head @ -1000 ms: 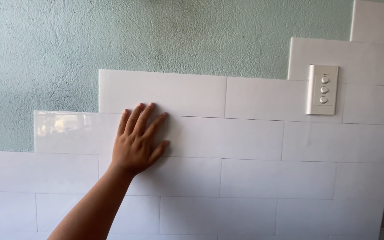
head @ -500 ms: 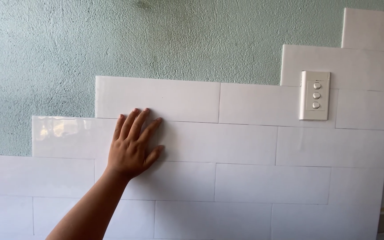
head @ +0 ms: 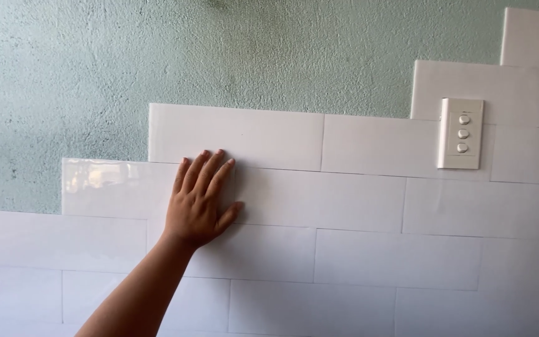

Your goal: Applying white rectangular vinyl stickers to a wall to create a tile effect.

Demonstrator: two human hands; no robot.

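A single hand (head: 199, 200), reaching up from the lower left on a bare forearm, is pressed flat with fingers spread and extended against a glossy white rectangular wall tile (head: 116, 188); nothing is gripped. Which hand it is cannot be told for certain, though the thumb lies on the right side. The tile forms the left end of its row, under a matt white rectangular tile (head: 235, 135). A white switch plate with three round buttons (head: 461, 133) is mounted well to the right. Rough pale-green plaster (head: 157, 56) is exposed above.
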